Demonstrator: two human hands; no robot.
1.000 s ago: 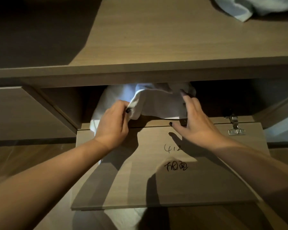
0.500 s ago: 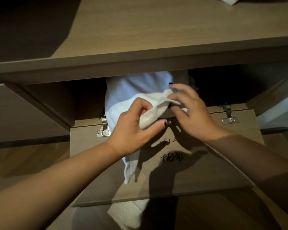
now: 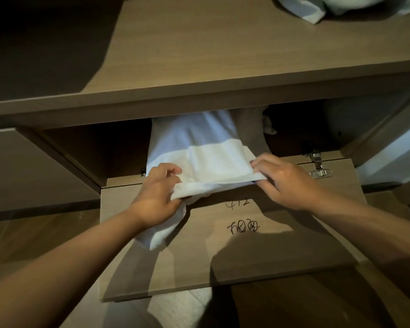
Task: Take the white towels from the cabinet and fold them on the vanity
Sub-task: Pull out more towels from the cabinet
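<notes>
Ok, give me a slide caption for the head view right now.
Both hands, left hand and right hand, grip a white towel stretched from the open cabinet over its drop-down door.

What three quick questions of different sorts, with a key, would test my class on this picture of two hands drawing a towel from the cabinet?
1. True or false: the cabinet door is shut.
2. Multiple choice: the white towel is held by A) the left hand only, B) the right hand only, C) both hands.
3. Short answer: what lies on the vanity top at the far right?

Key: 1. False, it hangs folded down, open. 2. C. 3. Another pale bundle of cloth.
</notes>
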